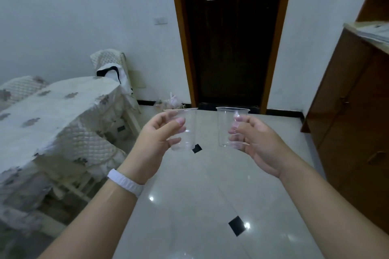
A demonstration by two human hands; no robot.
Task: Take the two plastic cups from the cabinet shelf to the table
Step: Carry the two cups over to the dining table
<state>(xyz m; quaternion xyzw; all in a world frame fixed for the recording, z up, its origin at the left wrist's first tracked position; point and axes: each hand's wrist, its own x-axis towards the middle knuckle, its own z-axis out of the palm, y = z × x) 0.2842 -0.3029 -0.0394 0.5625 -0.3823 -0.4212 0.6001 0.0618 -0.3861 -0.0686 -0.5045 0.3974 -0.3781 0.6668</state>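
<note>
Both arms reach forward at mid-frame, forearms bare, a white wristband point(126, 182) on the left wrist. The left hand point(155, 143) curls thumb and fingers around a clear plastic cup point(188, 130), held upright just left of centre. The right hand point(255, 143) pinches the second clear cup point(227, 128) the same way, upright, just right of centre. Both cups look empty and sit apart, over the glossy tiled floor point(210, 195). The cloth-covered table point(52, 115) stands at left, the wooden cabinet point(353, 111) at right. No readable writing anywhere.

left hand point(155, 143) gripping clear cup point(186, 130), right hand point(255, 141) likewise
</note>
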